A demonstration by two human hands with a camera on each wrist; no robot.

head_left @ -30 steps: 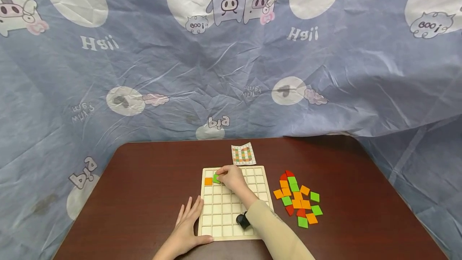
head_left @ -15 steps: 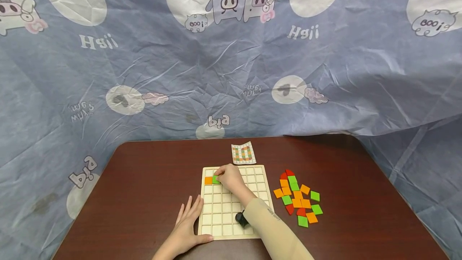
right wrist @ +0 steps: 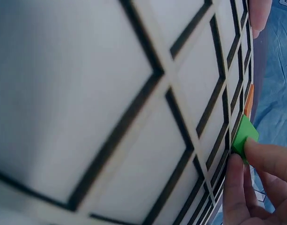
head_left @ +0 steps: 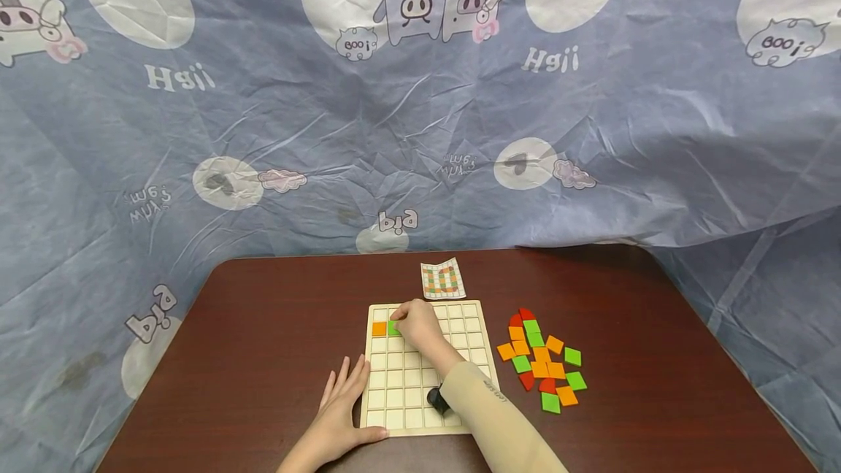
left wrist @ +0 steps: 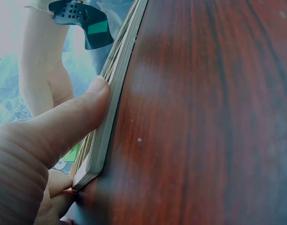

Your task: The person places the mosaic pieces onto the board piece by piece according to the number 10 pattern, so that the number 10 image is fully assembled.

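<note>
A cream grid board (head_left: 404, 379) lies on the table, with an orange square tile (head_left: 379, 328) in a cell near its far left corner. Just right of that tile, my right hand (head_left: 422, 327) pinches a green square tile (right wrist: 244, 134) between thumb and fingers. The right wrist view has the green tile tilted at its cell, partly hidden by the fingertips. My left hand (head_left: 338, 407) rests at the board's near left corner, its fingers spread along the left edge. In the left wrist view, the left thumb (left wrist: 80, 117) lies against the board's near edge.
Loose orange tiles (head_left: 539, 370), green tiles (head_left: 550, 403) and red curved-edge pieces (head_left: 527, 381) lie scattered right of the board on the dark table (head_left: 276, 327). A paper pattern card (head_left: 443, 279) lies beyond the board. A printed blue cloth (head_left: 394, 115) hangs behind.
My right hand has shifted the green tile slightly left, down toward the cell beside the orange tile. The left hand has stayed in place.
</note>
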